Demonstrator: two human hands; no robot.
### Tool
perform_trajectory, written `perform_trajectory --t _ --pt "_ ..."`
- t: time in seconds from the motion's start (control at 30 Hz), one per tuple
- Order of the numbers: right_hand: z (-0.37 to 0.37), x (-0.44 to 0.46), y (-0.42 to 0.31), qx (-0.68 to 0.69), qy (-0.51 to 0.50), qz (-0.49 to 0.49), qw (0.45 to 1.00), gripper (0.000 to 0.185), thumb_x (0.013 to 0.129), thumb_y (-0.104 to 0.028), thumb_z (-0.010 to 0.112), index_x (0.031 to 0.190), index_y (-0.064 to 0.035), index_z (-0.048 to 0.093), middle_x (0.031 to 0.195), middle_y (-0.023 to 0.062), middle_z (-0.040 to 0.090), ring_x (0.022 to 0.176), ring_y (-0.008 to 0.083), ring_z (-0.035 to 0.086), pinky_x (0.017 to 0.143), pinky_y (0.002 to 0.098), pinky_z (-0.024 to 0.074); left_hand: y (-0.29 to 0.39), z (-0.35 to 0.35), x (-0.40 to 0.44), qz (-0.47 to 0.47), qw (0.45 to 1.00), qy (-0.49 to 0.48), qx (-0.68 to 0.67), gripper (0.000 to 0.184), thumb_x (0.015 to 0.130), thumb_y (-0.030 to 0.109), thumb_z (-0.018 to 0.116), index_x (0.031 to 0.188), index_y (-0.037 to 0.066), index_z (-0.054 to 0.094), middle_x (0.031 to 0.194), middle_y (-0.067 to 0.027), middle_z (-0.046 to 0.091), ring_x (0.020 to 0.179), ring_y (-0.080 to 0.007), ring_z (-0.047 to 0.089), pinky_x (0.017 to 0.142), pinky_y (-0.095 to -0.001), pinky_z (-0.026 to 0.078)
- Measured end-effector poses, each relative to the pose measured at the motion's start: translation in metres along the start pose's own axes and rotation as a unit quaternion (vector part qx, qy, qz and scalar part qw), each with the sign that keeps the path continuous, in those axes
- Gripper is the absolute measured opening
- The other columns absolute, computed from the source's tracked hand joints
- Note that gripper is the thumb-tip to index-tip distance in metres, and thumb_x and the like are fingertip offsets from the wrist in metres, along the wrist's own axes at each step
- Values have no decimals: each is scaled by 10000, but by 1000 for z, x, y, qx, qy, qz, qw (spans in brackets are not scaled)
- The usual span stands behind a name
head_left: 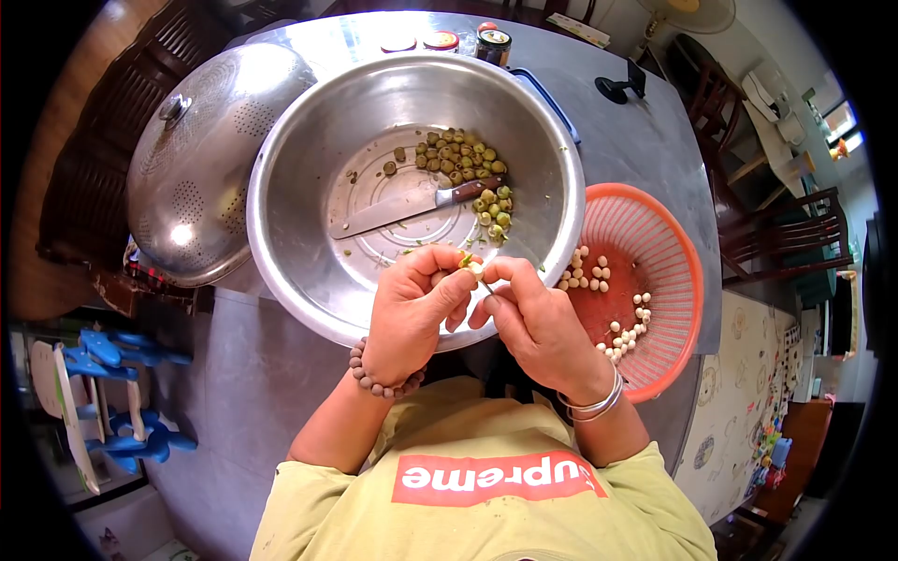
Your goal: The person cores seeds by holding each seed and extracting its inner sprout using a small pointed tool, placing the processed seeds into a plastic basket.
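My left hand (426, 288), with a bead bracelet at the wrist, pinches a partly peeled lotus seed (474, 268), pale with bits of green skin on it. My right hand (531, 323) has its fingers closed around a thin metal pick (487, 288) whose tip is close to the seed. Both hands are over the near rim of a large steel basin (304, 168). Inside it, several green-brown lotus seeds (456, 154) lie at the far right, beside a knife (388, 213) with a wooden handle. Green scraps are scattered on the basin floor.
An orange plastic basket (645, 210) with several white peeled seeds (589, 276) stands right of the basin. A perforated steel lid (210, 150) leans at the left. Jars (493, 45) and a black stand (622, 86) are on the grey table (599, 56). Chairs surround it.
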State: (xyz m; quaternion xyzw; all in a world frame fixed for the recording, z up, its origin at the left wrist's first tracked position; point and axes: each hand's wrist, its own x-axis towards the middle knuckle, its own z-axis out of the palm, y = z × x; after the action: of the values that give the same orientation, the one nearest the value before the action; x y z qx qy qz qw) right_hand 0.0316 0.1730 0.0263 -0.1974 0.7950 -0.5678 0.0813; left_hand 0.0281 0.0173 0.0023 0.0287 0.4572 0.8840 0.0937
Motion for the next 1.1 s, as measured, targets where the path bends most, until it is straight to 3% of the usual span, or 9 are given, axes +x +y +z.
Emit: perform_trajectory --t 0.03,0.43,0.77,1.1 --pt "0 0 0 -5 -6 -7 1000 247 853 0 434 1093 -1 376 691 155 592 659 299 625 565 366 485 1 0 0 -9 1000 -4 -2 111 860 57 544 941 -20 550 644 14 527 529 -38 446 482 -168 362" --pt "1 3 4 -13 15 -33 999 210 846 -11 459 1046 6 396 705 191 588 674 362 607 568 397 475 2 2 1 -23 999 -9 -28 103 863 62 540 934 -11 551 670 6 537 542 -45 446 503 -178 382" --pt "3 3 -2 -29 7 -9 1000 214 849 -18 450 1060 -13 410 690 191 582 679 356 609 573 400 472 1 0 1 -2 998 21 -56 114 854 60 546 954 7 545 669 17 525 529 -28 409 479 -175 347" --pt "2 1 1 -14 11 -28 999 370 825 26 449 1186 -24 386 687 179 584 661 331 618 573 390 477 2 -2 1 -14 998 9 -60 161 869 73 523 1003 1 578 719 19 532 535 -29 401 465 -171 333"
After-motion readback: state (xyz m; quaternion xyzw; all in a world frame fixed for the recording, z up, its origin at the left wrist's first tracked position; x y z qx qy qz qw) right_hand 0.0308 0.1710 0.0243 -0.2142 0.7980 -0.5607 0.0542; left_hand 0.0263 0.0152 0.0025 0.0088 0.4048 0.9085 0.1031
